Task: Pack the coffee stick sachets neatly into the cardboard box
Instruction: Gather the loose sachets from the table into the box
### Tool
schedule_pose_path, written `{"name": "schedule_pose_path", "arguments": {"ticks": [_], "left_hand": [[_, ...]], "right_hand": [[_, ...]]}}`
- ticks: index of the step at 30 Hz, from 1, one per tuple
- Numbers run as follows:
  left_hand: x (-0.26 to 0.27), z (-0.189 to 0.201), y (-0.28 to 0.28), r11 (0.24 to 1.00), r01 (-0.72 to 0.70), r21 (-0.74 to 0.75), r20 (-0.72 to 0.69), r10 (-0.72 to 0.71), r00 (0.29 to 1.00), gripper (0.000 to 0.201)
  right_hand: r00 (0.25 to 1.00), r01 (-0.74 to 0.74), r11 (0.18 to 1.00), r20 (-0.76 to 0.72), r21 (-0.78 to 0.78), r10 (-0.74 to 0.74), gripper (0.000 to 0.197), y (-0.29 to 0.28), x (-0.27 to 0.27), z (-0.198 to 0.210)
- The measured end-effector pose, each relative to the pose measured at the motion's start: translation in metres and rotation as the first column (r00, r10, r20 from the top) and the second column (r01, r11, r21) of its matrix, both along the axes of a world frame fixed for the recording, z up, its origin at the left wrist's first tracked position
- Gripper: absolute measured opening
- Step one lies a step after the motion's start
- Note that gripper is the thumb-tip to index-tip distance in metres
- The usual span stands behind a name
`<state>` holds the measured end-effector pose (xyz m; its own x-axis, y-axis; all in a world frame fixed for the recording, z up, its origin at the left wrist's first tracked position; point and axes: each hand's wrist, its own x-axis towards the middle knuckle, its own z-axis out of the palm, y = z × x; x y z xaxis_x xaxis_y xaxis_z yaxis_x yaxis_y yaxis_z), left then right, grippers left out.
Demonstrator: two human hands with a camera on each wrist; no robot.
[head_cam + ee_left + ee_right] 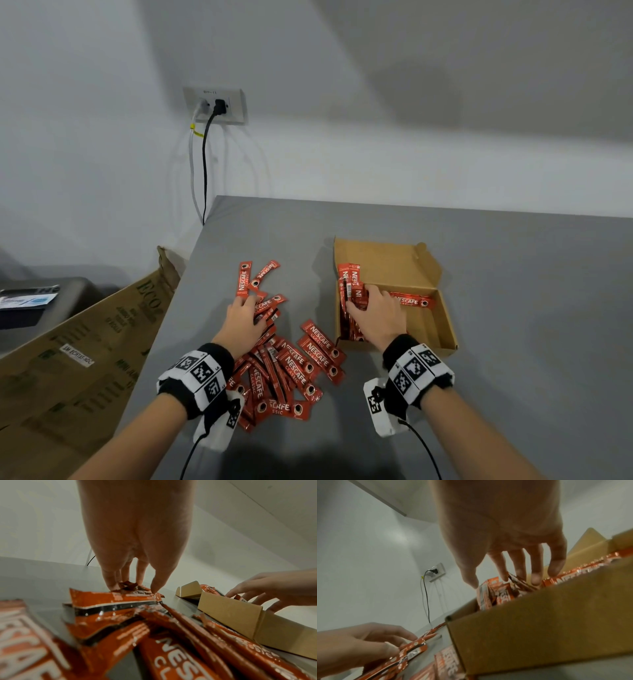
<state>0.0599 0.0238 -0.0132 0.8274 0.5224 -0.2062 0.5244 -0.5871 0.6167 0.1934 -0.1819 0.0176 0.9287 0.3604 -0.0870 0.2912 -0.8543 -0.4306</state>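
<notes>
A person's left hand (244, 320) comes down fingertips-first on the far end of a loose heap of red coffee stick sachets (284, 370) spread across the grey bench (513, 308). In the left wrist view the fingers (109, 580) and thumb press onto a few crumpled sachet ends; whether they have closed into a pinch cannot be told. The sachets look light, thin and glossy, likely slippery against one another and easily creased, so a grasp across the middle of a small aligned bundle, rather than at one flimsy sealed end, would probably carry them best. Most of the heap lies beneath and behind this hand, toward the person, with two sachets lying just beyond the fingertips.

To the right, just beside the heap, stands the open cardboard box (442, 329), its lid flap folded back. The right hand (378, 317) reaches inside with fingers spread and extended, gripping nothing, its fingertips resting on a row of sachets standing on edge (349, 284) against the box's left wall. One sachet (412, 301) lies crosswise beyond the hand. The right part of the box shows bare cardboard, so the packing appears far from finished.
</notes>
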Motion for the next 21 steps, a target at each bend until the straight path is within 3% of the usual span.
{"name": "schedule_pose_path", "arguments": {"ticks": [3,7,12,16,21], "left_hand": [[0.0,0.001,-0.001,1.0,-0.004,-0.001,-0.005,0.004,1.0,0.047],[0.001,0.001,-0.002,1.0,-0.021,-0.001,-0.012,0.021,1.0,0.052],[0.001,0.0,0.0,0.999,-0.044,0.006,-0.011,0.044,0.999,0.054],[0.004,0.001,0.001,0.999,-0.045,-0.009,-0.012,0.044,0.999,0.051],[0.009,0.002,-0.003,1.0,-0.009,0.015,-0.035,0.009,0.999,0.049]], "right_hand": [[0.999,0.015,1.0,0.052,-0.015,-0.014,0.043,0.002,0.01,0.009],[0.99,0.04,0.997,-0.138,0.068,-0.03,0.026,0.001,0.025,0.022],[0.965,0.136,0.99,-0.222,-0.029,-0.139,0.01,-0.031,0.033,0.03],[0.967,0.087,0.991,-0.232,-0.104,-0.109,0.015,-0.037,0.026,0.027],[0.977,0.079,0.997,-0.195,-0.025,-0.082,0.019,-0.032,0.023,0.024]]}}
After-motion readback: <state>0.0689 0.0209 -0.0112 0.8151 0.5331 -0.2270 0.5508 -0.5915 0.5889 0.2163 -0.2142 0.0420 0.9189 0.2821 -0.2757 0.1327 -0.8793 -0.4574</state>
